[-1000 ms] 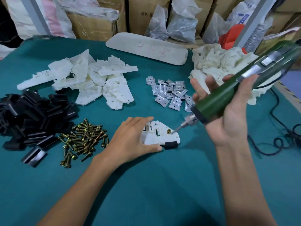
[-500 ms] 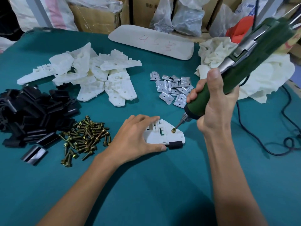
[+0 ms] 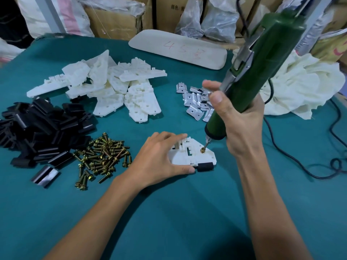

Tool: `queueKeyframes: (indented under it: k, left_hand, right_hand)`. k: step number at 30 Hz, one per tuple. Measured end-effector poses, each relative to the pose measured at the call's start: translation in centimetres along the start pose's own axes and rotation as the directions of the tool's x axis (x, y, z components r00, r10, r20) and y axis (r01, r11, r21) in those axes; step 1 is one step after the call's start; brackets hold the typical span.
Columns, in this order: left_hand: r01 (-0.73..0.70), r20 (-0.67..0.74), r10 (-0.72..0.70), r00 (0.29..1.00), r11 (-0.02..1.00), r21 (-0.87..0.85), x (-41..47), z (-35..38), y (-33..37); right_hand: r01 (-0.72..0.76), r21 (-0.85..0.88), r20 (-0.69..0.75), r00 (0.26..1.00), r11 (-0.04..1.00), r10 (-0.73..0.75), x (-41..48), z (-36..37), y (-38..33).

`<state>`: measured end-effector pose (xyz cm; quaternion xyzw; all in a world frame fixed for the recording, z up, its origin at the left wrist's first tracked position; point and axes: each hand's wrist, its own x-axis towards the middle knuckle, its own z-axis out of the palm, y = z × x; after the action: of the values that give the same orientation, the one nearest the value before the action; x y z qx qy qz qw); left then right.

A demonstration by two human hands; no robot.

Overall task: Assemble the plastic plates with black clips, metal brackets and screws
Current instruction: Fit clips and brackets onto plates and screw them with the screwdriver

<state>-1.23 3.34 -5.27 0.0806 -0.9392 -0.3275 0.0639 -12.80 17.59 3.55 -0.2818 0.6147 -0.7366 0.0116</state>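
Right grip [image 3: 242, 119] clasps the screwdriver [image 3: 262, 62], bit on screw [image 3: 202, 150].

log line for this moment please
left hand presses plastic plate | right hand grips green screwdriver | bit on screw | black clip at plate edge

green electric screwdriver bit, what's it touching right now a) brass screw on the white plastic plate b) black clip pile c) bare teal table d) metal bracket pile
A: the bit of the green electric screwdriver sits on the brass screw in the white plastic plate under the left hand.
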Motion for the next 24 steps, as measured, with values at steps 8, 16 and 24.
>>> queueKeyframes:
  k: [8,16,24]
  left_hand:
    - [0.003,-0.001,-0.003,1.000,1.000,-0.007,0.0,-0.1,0.0]
    - [0.006,0.003,-0.006,1.000,1.000,-0.021,0.2,0.0,-0.2]
    - [0.004,0.001,-0.004,1.000,0.999,-0.033,0.1,-0.1,-0.1]
  right_hand:
    - [0.027,-0.028,-0.063,0.998,0.999,-0.029,0.3,1.0,0.5]
    - [0.022,0.023,-0.086,0.996,0.999,-0.020,0.7,0.6,1.7]
    - [0.013,0.056,-0.091,0.996,0.998,-0.008,0.9,0.6,1.9]
